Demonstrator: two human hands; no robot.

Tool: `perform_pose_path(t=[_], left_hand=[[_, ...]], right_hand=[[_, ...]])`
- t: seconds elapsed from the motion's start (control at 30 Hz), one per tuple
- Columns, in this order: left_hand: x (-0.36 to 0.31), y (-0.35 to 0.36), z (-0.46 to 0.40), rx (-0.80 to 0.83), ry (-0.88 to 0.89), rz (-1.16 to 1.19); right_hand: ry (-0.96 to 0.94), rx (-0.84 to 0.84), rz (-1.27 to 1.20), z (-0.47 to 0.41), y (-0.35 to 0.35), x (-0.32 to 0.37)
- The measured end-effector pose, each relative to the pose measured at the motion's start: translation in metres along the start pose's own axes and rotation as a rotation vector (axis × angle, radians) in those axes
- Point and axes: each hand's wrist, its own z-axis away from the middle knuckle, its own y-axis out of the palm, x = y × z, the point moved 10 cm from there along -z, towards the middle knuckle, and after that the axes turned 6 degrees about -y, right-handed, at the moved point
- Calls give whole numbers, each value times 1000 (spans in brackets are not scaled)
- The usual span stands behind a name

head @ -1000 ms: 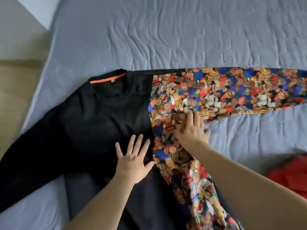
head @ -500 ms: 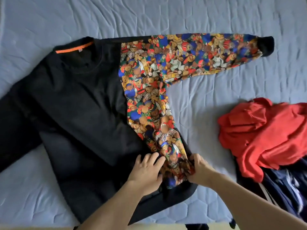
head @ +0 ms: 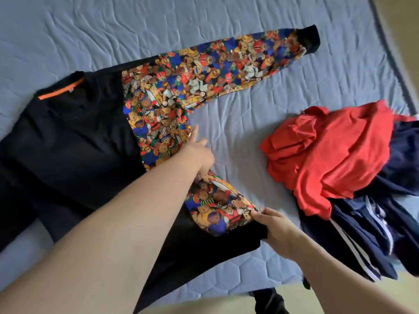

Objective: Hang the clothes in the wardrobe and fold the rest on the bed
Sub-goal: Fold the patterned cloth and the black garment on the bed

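Both hands sat at the hem a moment ago; now our left hand (head: 196, 148) reaches, fingers straight, to the sweater (head: 74, 132) side while our right hand (head: 280, 230) pinches the hem, readying the fold.

Left hand (head: 199, 152) extended, fingers straight, right hand (head: 278, 230) in pinching grip

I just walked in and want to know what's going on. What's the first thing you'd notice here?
The sweatshirt spread flat on the blue bed grabs the eye: half black, half covered in bright teddy bears, with one bear-print sleeve stretched toward the far right. The right hand pinches its hem at the bottom, while the left hand reaches across the bear side. To the right sits a crumpled red garment on a navy pile.
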Motion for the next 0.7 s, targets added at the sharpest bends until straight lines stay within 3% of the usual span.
perform_pose_path(t=[0.07, 0.2, 0.3, 0.53, 0.6, 0.7], left_hand=[[-3, -8, 0, -9, 50, -41], [-16, -50, 6, -412, 87, -42], [-28, -45, 13, -582, 161, -87], [19, -27, 8, -464, 85, -136], [17, -38, 14, -552, 141, -59], [24, -56, 30, -804, 186, 86]], right_hand=[[24, -20, 117, -2, 0, -7], [-145, -153, 722, -13, -13, 11], [-226, -169, 979, -14, -17, 23], [-194, -105, 1034, -24, -13, 17], [-166, -119, 1026, -26, -11, 21], [-207, -149, 813, -27, 1, 36]])
